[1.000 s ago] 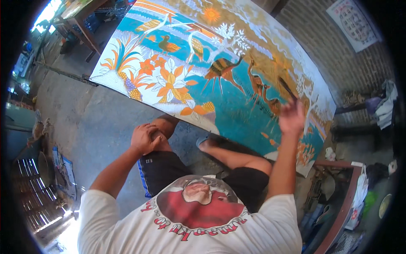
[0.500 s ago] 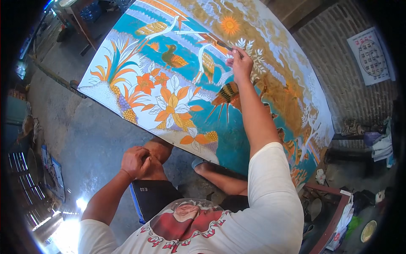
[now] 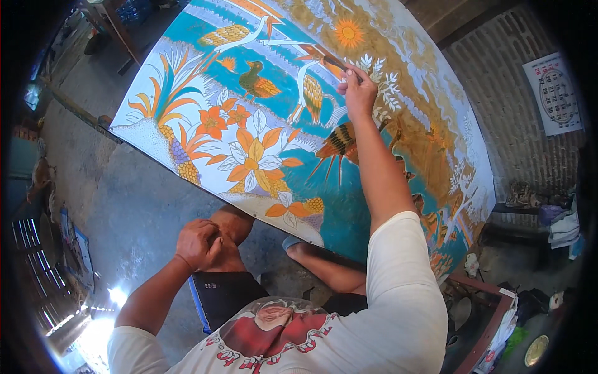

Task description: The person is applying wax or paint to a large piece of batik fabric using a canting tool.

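Observation:
My right hand (image 3: 361, 95) is closed round a dark paintbrush (image 3: 336, 63), its tip against the upper part of a large painted canvas (image 3: 293, 224). Under the brush runs an orange-brown band, beside a white-necked bird (image 3: 309, 93). Below it the picture has a green duck (image 3: 256, 82), orange and white flowers (image 3: 252, 163) and teal water. An orange sun (image 3: 348, 33) is painted above the brush. My left hand (image 3: 198, 243) rests on my bent knee (image 3: 233, 223) with its fingers curled in; whether anything is inside them is hidden.
The canvas leans over my legs, its lower edge close to my knee. A wall calendar (image 3: 553, 93) hangs on the ribbed wall at right. A reddish-brown wooden frame (image 3: 492, 324) stands at lower right, near a round pale dish (image 3: 536, 350). Grey floor (image 3: 140, 187) lies at left.
The brush has shifted slightly along the orange-brown band, and more of it shows. The whole view has moved a little. My left hand stays on the knee.

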`<state>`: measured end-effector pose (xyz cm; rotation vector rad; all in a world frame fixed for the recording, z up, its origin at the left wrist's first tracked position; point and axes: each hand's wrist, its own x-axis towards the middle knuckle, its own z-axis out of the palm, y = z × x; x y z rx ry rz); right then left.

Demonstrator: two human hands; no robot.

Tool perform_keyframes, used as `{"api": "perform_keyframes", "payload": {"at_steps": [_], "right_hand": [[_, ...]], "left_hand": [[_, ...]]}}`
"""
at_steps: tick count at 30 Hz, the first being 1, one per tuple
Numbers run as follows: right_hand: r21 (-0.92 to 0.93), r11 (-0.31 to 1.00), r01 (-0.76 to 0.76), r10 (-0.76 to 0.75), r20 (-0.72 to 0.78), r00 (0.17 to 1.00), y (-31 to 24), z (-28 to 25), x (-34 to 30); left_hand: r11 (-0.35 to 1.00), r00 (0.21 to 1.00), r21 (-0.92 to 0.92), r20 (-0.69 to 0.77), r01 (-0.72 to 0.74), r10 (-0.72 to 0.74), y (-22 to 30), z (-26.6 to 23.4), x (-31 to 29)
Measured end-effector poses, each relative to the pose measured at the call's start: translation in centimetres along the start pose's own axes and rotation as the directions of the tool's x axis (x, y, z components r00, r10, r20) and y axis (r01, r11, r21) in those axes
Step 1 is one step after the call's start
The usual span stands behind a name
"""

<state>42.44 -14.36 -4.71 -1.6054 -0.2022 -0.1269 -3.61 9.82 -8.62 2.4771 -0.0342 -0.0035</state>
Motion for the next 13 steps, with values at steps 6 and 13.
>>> {"api": "perform_keyframes", "payload": {"at_steps": [6, 13], "right_hand": [[0.01, 1.0, -0.005, 0.005, 0.011, 1.0, 0.27, 0.23, 0.41], [-0.034, 0.999, -0.012, 0.012, 0.005, 1.0, 1.02, 0.33, -0.15]], "left_hand": [[1.0, 1.0, 0.018, 0.016, 0.012, -0.012, 0.12, 0.08, 0.17], [1.0, 0.999, 0.021, 0.045, 0.022, -0.023, 0.44, -0.29, 0.19]]}}
